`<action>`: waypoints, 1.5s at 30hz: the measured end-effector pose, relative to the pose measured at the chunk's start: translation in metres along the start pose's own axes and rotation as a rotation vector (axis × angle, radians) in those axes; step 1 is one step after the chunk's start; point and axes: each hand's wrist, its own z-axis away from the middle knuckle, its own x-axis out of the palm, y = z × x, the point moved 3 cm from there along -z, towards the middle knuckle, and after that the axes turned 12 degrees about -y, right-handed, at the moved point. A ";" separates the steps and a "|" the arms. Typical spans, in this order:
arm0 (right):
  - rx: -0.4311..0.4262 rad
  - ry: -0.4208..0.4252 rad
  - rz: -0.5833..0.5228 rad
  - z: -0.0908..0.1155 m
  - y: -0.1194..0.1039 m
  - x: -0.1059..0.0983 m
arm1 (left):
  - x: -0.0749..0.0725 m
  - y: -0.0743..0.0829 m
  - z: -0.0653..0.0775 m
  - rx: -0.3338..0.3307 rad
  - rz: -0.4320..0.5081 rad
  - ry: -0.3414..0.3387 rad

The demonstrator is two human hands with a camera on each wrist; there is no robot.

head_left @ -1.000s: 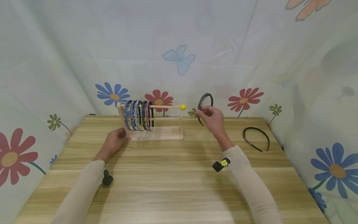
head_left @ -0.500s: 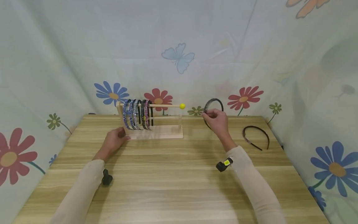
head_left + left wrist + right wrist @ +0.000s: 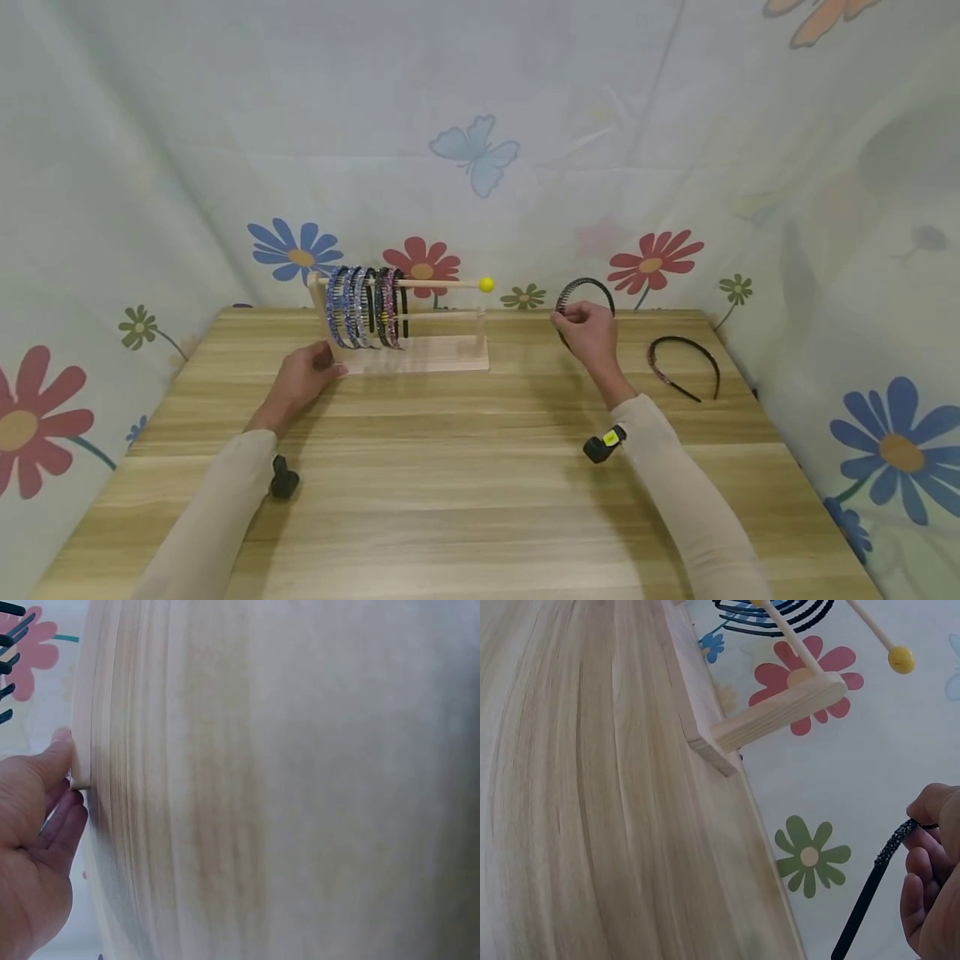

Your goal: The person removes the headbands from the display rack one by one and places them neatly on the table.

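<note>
At the rack's [image 3: 442,356] left end, the left hand [image 3: 303,375] pinches the base between thumb and fingers; bare wood looks light and rigid, easily steadied by that edge. Headbands [image 3: 348,312] hang on the rack's left half. To the rack's right, apart from its yellow knob [image 3: 487,285], the right hand [image 3: 592,333] pinches a toothed black headband [image 3: 860,904] by its glittery side, arch upward. It probably weighs little and flexes springily, the teeth perhaps snapping if forced; the side suits a light pinch. Farther right of the rack lies another headband [image 3: 657,371].
</note>
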 end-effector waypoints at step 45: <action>0.164 -0.082 0.272 0.012 0.052 -0.014 | -0.002 0.003 0.002 -0.033 0.002 -0.034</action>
